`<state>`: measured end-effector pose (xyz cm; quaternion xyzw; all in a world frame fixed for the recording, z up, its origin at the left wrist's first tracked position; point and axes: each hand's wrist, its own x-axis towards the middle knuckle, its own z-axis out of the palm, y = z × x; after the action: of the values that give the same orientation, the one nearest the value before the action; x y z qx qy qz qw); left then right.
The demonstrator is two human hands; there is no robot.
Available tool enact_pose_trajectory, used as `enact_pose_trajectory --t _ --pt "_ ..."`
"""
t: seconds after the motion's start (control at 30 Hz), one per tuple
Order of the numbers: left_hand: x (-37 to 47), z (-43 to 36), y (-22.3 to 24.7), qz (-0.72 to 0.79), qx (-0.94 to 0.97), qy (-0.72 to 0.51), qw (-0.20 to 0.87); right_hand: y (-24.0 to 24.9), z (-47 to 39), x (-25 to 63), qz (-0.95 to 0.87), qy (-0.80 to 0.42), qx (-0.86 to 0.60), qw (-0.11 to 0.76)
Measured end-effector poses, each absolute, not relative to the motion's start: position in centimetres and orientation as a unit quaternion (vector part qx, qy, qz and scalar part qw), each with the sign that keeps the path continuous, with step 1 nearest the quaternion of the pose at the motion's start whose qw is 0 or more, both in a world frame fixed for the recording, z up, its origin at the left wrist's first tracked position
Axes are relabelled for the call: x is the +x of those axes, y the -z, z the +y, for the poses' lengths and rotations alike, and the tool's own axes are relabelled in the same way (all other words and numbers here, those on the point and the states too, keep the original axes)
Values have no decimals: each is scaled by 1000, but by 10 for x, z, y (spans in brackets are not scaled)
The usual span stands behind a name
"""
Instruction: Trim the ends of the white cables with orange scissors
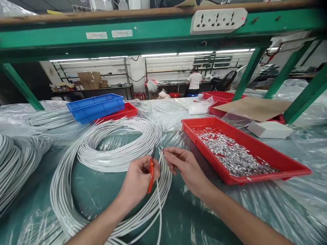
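Note:
My left hand point(140, 178) is closed round an orange-handled tool point(151, 175) with narrow dark jaws, which looks like small scissors or snips. The same fingers also grip a white cable point(158, 197), whose free end points upward. At that end, my right hand point(182, 166) pinches with thumb and forefinger. Something tiny and dark shows at its fingertips, too small to name. Beneath both hands lies a large coil of white cables point(62, 183), with a smaller coil point(102, 161) resting on its far side.
Right of my hands, a red tray point(255, 153) holds many small shiny metal pieces. A white box point(270, 129) stands behind it. Farther left are a blue bin point(95, 105) and another cable bundle point(17, 166). A green shelf beam point(158, 30) crosses above; a person point(194, 81) is far behind.

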<state>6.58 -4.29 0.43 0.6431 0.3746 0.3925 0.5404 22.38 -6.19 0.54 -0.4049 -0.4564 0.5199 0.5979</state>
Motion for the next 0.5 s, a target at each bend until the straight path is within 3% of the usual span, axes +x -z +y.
enact_pose_trajectory --t 0.2,0.5 --pt "58 -43 -3 413 726 -369 408 -3 -63 224 -542 -394 -447 593" --pt "56 -44 -5 434 781 -330 305 -5 -64 222 -520 -410 -473 581"
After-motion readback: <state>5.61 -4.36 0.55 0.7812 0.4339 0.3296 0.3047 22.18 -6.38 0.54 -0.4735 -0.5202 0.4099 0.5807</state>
